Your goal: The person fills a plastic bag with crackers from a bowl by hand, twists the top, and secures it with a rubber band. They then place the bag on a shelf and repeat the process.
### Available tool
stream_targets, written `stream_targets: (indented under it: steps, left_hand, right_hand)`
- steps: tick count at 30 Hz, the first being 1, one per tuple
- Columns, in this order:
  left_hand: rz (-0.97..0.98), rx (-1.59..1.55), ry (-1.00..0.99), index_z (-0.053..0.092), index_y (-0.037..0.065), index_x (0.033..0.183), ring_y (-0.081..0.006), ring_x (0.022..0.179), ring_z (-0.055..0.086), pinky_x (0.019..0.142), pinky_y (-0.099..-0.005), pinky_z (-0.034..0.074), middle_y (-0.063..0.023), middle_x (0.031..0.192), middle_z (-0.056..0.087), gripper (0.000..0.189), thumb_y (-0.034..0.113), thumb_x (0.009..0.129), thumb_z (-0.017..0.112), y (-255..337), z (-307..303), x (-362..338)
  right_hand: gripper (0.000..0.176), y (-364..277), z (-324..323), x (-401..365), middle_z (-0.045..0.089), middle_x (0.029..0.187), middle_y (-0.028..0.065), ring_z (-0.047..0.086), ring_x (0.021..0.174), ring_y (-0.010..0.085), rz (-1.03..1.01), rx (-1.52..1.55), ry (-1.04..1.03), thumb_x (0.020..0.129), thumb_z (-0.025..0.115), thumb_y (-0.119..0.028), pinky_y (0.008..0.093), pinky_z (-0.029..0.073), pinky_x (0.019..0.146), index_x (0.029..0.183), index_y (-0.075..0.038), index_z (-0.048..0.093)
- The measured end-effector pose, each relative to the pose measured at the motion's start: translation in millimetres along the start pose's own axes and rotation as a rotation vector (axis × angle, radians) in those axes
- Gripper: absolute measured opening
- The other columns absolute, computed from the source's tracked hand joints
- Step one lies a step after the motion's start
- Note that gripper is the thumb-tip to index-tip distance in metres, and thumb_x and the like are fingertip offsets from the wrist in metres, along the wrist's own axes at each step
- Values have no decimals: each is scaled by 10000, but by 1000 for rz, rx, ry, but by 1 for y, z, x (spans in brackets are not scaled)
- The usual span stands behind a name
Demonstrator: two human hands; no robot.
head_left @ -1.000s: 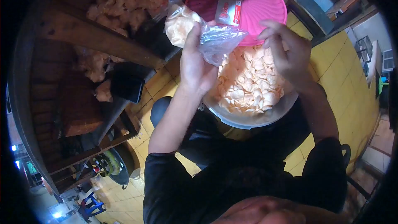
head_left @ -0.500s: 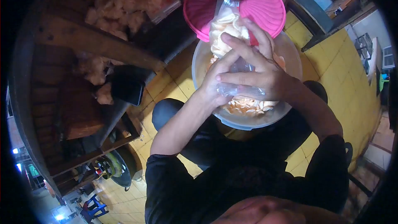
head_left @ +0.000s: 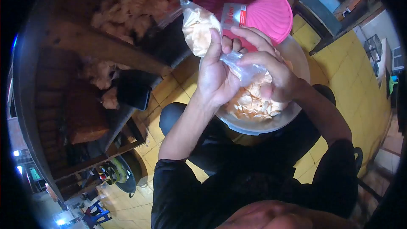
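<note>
My left hand [head_left: 218, 74] is closed around the neck of a clear plastic bag [head_left: 199, 36] filled with pale crackers; the filled part sticks out beyond the thumb. My right hand [head_left: 277, 70] has its curved fingers on the bag's loose, crumpled end, while its thumb is lower down and blurred. Below both hands a translucent tub [head_left: 250, 130] stands between my legs, with loose crackers [head_left: 256, 101] inside. Leaning over its far side is a pink ribbed lid [head_left: 271, 10], and a printed label [head_left: 234, 15] lies on the lid.
Many packed cracker bags [head_left: 131, 6] are heaped at the upper left beside a wooden beam [head_left: 106, 44]. A dark flat object [head_left: 133, 91] rests at the wood's edge. Yellow floor tiles [head_left: 347, 80] surround me. A blue stool [head_left: 98, 212] stands at the lower left.
The filled bag has swung left and off the lid, baring the printed label. My hands, crossed over each other before, have drawn apart, and my left palm has turned upward.
</note>
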State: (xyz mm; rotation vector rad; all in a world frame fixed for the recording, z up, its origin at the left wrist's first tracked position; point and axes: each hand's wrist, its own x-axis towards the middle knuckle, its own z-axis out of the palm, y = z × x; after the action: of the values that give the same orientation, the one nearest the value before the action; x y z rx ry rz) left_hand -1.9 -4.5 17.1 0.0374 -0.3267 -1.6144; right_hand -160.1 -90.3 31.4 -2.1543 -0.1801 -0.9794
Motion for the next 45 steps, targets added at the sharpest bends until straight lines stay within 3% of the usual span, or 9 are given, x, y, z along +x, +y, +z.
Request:
stream_targets:
  steps: [3, 8, 15, 19, 22, 28, 35, 38, 45]
  left_hand:
    - [-6, -1, 109, 538, 123, 816, -208, 930, 633, 855, -452, 552, -38, 885, 595, 465, 531, 1021, 448, -4, 7, -5]
    - [-163, 149, 208, 585, 147, 885, -173, 879, 652, 761, -367, 578, -26, 946, 620, 420, 537, 1005, 487, -16, -6, -11]
    - [-60, 236, 295, 537, 153, 824, -105, 647, 500, 611, -275, 446, 38, 680, 477, 455, 560, 1014, 459, -9, 24, -4]
    - [-133, 285, 177, 452, 142, 745, -97, 540, 288, 552, -269, 308, 56, 569, 264, 453, 471, 1055, 430, -6, 19, -3]
    - [-151, 225, 104, 467, 126, 860, -101, 595, 351, 594, -275, 344, 33, 635, 337, 331, 378, 1071, 427, -6, 23, -3]
    - [-5, 204, 97, 479, 97, 1195, -124, 753, 477, 708, -298, 445, -42, 904, 513, 179, 223, 1073, 444, -3, 29, -9]
    - [-215, 847, 250, 607, 61, 964, -89, 544, 443, 498, -237, 330, -2, 628, 498, 192, 223, 1027, 524, 4, 10, -8]
    - [-375, 991, 164, 642, 26, 913, -85, 532, 459, 502, -270, 356, -17, 593, 526, 179, 134, 992, 523, 2, 6, -12]
    - [366, 2239, -76, 623, 12, 910, -278, 623, 561, 597, -379, 458, -129, 726, 547, 191, 175, 977, 550, 5, 13, -11]
  right_hand:
    - [744, -5, 4, 2, 135, 1625, 248, 174, 1488, 450, 48, -15, 14, 799, 777, -511, 562, 164, 1186, 1404, -147, 545]
    - [553, -7, 8, 3, 197, 1619, 244, 211, 1480, 437, 56, -356, 34, 727, 808, -364, 560, 208, 1177, 1243, -217, 673]
    - [293, -4, 0, 0, 454, 1498, 145, 358, 1398, 371, 94, -279, 89, 938, 627, -296, 489, 311, 1126, 758, -67, 593]
    - [487, -6, 1, 1, 449, 663, -9, 458, 647, 96, 595, 183, 293, 1089, 351, -434, 297, 395, 610, 812, -64, 504]
    - [395, 2, -17, -3, 504, 698, -6, 503, 696, 91, 536, 852, 249, 1086, 404, -375, 281, 420, 647, 878, -54, 502]
    - [166, -16, -15, 6, 636, 807, 47, 599, 790, 129, 470, 454, 280, 1044, 520, -164, 279, 469, 746, 1044, -23, 607]
    - [209, -17, -25, 17, 702, 1003, 93, 686, 999, 275, -249, -668, -25, 735, 701, -97, 374, 537, 852, 940, -56, 705]
    - [183, -6, -14, 2, 710, 1023, 98, 686, 983, 274, -94, -517, -18, 745, 692, -102, 392, 544, 847, 925, -70, 703]
    - [140, -14, -8, 1, 719, 895, 146, 709, 814, 273, 513, -232, 35, 918, 636, -143, 372, 557, 735, 930, -10, 676]
